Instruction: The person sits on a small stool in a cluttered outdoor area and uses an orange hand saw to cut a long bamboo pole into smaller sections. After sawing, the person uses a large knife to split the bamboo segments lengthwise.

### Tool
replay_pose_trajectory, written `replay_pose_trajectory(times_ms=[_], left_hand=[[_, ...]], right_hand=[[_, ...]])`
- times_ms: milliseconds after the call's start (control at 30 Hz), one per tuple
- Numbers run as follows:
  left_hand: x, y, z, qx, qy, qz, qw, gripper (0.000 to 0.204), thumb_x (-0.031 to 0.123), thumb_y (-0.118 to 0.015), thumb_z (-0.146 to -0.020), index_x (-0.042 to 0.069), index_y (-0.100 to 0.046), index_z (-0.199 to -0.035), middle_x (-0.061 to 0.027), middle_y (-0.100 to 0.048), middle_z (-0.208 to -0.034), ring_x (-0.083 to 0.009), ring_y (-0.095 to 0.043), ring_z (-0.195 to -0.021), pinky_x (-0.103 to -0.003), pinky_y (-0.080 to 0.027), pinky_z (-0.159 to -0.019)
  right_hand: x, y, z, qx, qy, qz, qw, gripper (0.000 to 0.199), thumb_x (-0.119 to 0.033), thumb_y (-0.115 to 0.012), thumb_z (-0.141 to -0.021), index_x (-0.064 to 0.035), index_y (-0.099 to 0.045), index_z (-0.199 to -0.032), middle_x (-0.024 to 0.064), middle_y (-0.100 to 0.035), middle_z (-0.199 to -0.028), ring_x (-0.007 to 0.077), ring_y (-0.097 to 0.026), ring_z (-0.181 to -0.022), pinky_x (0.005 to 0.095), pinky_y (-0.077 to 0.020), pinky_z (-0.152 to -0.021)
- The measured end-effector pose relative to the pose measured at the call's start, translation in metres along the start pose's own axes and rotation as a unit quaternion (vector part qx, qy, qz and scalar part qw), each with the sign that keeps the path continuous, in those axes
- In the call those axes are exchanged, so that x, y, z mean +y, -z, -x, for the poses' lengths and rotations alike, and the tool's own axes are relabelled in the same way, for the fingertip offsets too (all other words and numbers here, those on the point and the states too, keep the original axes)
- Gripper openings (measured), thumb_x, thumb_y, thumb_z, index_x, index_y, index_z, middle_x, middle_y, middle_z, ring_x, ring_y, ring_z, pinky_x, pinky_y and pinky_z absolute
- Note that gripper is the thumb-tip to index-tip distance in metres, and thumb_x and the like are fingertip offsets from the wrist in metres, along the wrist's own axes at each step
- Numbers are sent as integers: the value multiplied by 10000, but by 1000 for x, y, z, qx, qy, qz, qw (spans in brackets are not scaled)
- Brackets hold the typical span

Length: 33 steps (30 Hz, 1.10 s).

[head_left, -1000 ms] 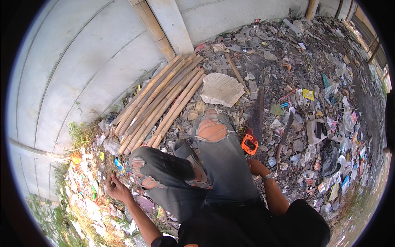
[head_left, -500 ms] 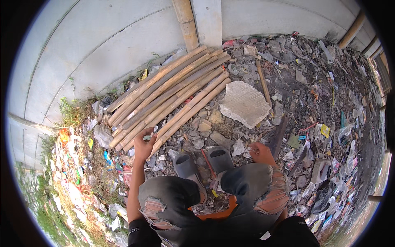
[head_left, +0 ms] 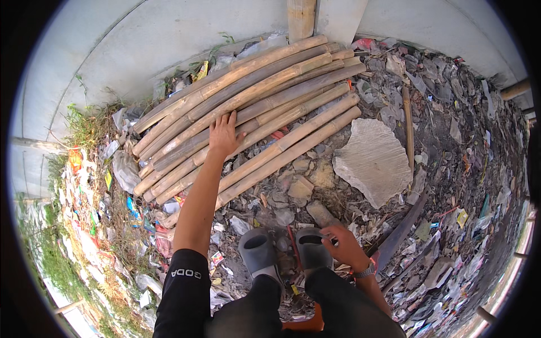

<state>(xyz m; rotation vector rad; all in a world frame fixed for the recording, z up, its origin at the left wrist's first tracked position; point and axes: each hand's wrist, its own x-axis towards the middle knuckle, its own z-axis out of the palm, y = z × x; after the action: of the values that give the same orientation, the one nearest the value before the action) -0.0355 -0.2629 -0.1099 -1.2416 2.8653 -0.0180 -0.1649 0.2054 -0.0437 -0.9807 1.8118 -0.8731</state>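
Note:
A row of cut bamboo poles (head_left: 282, 96) lies side by side on the littered ground, slanting up toward the wall. My left hand (head_left: 224, 135) rests on the middle poles, fingers stretched over them and thumb apart. Low in front of me, above the right grey slipper (head_left: 313, 250), my right hand (head_left: 342, 245) is closed in a pinch. A small pale bit shows at its fingertips, too small to name. A watch (head_left: 365, 270) is on that wrist.
Right of the poles lies a flat, broken concrete slab (head_left: 372, 162), with a thin stick (head_left: 408, 127) beyond it. A long dark blade-like strip (head_left: 401, 230) lies beside my right forearm. Plastic litter and rubble cover the ground up to the grey wall (head_left: 186, 39).
My left hand has reached forward from the poles' near ends onto their middle. My right hand has moved left, over the slipper. The view has shifted, and the poles appear nearer.

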Motion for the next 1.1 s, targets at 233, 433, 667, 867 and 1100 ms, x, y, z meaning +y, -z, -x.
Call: replay_pose_trajectory(times_ms=[233,433,667,867,1100], left_hand=[[19,-16,10,96,-41,-14,994,703,387,-679,-979,76,-420,-1554,-166,-537,-1435,-352,-480,-1342,-502,-405,-1108],[63,-8,93,-85,-189,131,969,952,453,-816,-826,44,-379,-1566,-229,-528,-1412,-388,-504,-1306,-491,-423,-1106],[72,-36,78,-150,-46,166,974,1065,443,-889,-690,18,-393,-1532,-249,-629,-1305,-416,-646,-1195,-475,-540,-1007],[31,23,108,-184,2,133,974,1005,380,-885,-632,55,-458,-1482,-230,-660,-1271,-406,-695,-1106,-466,-581,-936],[-100,85,237,-27,27,127,991,916,241,-856,-542,45,-521,-1372,-246,-702,-1087,-449,-699,-947,-525,-566,-819]], right_hand=[[28,7,32,-37,-63,51,996,260,-166,-702,-915,-57,-693,-1150,174,-678,-1052,348,-704,-918,439,-561,-809],[17,-4,18,-46,-49,52,996,269,-167,-701,-923,-65,-685,-1172,168,-676,-1079,360,-698,-932,448,-558,-822],[-2,-15,9,-56,-24,56,997,276,-127,-711,-916,-55,-685,-1181,169,-685,-1092,321,-719,-938,421,-559,-841],[-1,-19,20,-80,-56,68,993,260,-109,-714,-907,-40,-688,-1156,173,-683,-1048,310,-725,-918,416,-558,-830],[19,-8,32,-73,-53,79,993,277,-179,-694,-923,-76,-672,-1179,175,-666,-1052,395,-682,-936,483,-548,-837]])
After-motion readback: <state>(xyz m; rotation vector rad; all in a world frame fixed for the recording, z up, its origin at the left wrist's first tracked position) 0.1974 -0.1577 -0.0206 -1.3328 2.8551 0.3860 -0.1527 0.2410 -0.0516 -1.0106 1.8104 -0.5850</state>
